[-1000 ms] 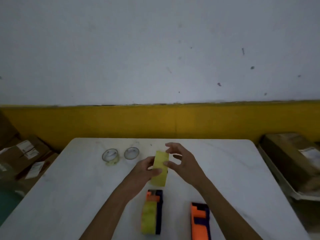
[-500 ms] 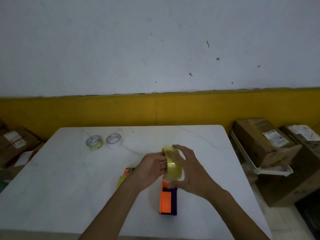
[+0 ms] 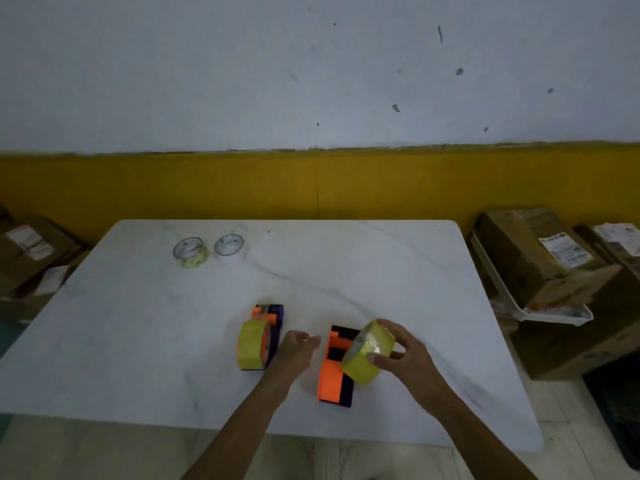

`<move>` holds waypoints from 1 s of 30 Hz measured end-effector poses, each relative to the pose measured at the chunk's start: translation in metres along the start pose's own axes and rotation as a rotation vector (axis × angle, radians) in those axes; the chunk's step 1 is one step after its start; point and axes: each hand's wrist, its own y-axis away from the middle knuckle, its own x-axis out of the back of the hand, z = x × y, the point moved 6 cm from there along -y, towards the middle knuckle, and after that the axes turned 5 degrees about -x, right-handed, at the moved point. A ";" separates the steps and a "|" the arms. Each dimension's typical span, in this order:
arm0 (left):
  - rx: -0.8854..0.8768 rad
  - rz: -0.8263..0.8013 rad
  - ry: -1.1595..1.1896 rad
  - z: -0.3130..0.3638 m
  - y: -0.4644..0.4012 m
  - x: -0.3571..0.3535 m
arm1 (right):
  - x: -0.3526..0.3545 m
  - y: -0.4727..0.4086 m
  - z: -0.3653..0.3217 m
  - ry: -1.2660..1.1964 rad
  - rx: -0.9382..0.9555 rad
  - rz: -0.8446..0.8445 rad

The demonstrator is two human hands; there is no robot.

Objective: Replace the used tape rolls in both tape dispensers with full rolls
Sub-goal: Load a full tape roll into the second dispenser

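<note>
Two orange-and-dark tape dispensers lie on the white table. The left dispenser carries a full yellow roll. The right dispenser has no roll on it. My right hand grips a full yellow tape roll, tilted, just above the right dispenser's right side. My left hand hovers between the two dispensers, fingers loosely curled toward the right one, holding nothing. Two nearly used-up clear rolls stand at the far left of the table.
Cardboard boxes and a white tray sit on the floor to the right of the table. More boxes are stacked on the left. A dark crate stands at the right edge. A yellow-banded wall runs behind.
My left hand has let go of the yellow roll; only my right hand holds it now, lower and to the right, over the right dispenser. The view has tilted down.
</note>
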 end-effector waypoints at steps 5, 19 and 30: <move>0.059 -0.227 -0.259 -0.041 0.011 -0.021 | 0.020 -0.007 0.015 -0.008 -0.141 0.032; -0.046 -0.516 -0.129 -0.023 0.015 -0.049 | -0.050 -0.020 0.023 -0.150 -0.480 -0.082; -0.153 -0.361 -0.103 -0.032 0.014 -0.034 | -0.066 -0.035 -0.006 0.751 0.072 0.082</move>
